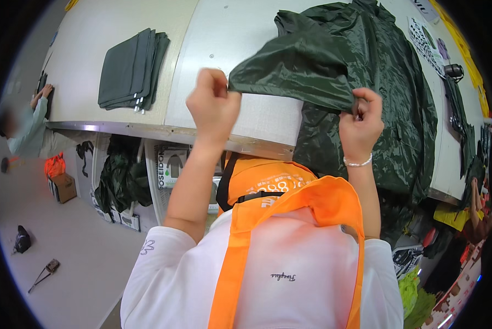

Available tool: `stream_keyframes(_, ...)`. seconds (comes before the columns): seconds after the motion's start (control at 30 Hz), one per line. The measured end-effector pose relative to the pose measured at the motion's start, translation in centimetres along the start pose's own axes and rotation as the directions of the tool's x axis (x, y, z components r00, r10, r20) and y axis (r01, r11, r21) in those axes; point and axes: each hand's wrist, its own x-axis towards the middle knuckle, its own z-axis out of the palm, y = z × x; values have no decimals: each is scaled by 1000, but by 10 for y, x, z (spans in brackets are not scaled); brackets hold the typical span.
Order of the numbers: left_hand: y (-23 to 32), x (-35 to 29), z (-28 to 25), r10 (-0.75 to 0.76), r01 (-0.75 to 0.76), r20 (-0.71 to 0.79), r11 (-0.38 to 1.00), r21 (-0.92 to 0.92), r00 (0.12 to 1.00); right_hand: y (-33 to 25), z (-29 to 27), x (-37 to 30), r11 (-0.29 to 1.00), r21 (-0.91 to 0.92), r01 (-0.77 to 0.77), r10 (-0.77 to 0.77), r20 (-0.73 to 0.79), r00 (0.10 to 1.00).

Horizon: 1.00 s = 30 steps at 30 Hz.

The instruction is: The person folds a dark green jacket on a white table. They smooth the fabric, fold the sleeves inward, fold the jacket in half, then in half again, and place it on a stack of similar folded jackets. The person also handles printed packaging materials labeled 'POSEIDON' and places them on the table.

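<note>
Fingers of your left hand (pixel 216 107) and right hand (pixel 362 123) pinch the dark green fabric (pixel 295 68) by opposite ends of its lower edge, upper centre of the frame. A glossy green garment (pixel 396 93) spreads across your worktop (pixel 194 60) at upper right; folded green pieces (pixel 126 71) lie stacked at upper left.

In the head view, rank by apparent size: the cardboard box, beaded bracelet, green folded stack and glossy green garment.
1. Glossy green garment
2. Green folded stack
3. Cardboard box (shrunk by being farther off)
4. Beaded bracelet
</note>
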Motion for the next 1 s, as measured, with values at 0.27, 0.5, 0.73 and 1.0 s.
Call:
stream_keyframes(0.27,16,-5,6,446,-450,-62,888,-97,893,1,7,-25,968,227,-110,100,55,993)
stream_keyframes(0.5,2,-2,0,514,-508,-2,847,-159,858,-12,12,-38,988,121,-92,80,95,992)
stream_keyframes(0.73,-11,4,9,152,-134,108,979,-155,982,-38,23,-49,547,334,-768,586,502,636)
stream_keyframes(1.0,22,-20,52,256,-222,90,934,-279,963,8,-6,-71,831,275,-484,466,134,875)
